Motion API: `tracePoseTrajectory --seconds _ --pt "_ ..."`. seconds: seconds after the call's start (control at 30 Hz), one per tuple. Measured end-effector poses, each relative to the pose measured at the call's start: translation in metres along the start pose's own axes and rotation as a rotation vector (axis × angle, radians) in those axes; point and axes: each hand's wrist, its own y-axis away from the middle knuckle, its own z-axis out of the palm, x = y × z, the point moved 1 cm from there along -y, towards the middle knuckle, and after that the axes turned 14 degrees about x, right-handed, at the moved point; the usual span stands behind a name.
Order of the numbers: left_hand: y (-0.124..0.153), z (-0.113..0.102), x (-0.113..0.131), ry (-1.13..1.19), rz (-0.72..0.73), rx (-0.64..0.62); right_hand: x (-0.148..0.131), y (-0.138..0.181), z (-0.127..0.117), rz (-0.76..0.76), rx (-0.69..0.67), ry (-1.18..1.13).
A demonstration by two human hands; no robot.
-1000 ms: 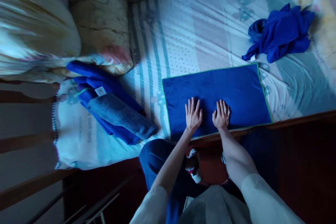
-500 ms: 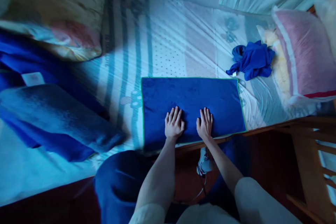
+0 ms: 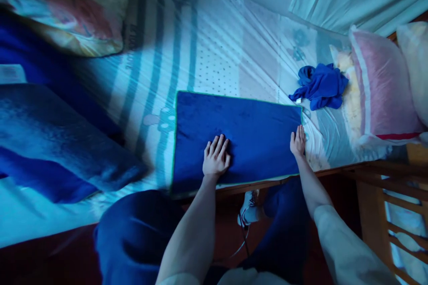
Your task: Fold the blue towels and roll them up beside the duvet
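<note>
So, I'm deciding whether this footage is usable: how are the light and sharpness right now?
Head view: dim, with a strong blue cast and no harsh glare; left hand, right hand and flat blue cloth fairly clear; rolled cloth at the left looks soft and smeared; dark floor at lower left shows little detail.

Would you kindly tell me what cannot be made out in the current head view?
In the head view:
Blue cloth beneath the left hand: hidden by that hand.
Part of its right edge: hidden by the right hand.
White label: print blurred, cut off by the picture's left edge.
Small white tag: any print is too small.
</note>
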Motion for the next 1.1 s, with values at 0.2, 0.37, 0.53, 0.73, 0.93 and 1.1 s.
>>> tracePoseTrajectory --seconds 0.2,0.37,0.53,0.73,0.93,1.1 --pt "0.0 0.0 -0.002 0.003 0.008 0.01 -0.08 0.005 0.008 -0.071 0.036 -0.006" --pt "0.001 0.002 -0.004 0.014 0.002 0.012 -0.214 0.037 0.008 -0.49 -0.22 -0.239" --pt "0.002 0.001 -0.005 -0.016 0.038 0.014 -0.231 0.03 0.011 -0.558 -0.272 -0.311" --pt "0.003 0.001 -0.004 -0.074 0.118 0.045 -0.117 -0.028 0.019 -0.335 -0.158 -0.121" --pt "0.004 0.002 -0.005 -0.069 0.119 0.042 -0.051 -0.073 0.031 -0.111 -0.069 0.05" --pt "0.004 0.002 -0.006 -0.059 0.097 0.02 -0.035 -0.089 0.04 -0.026 -0.084 0.078"
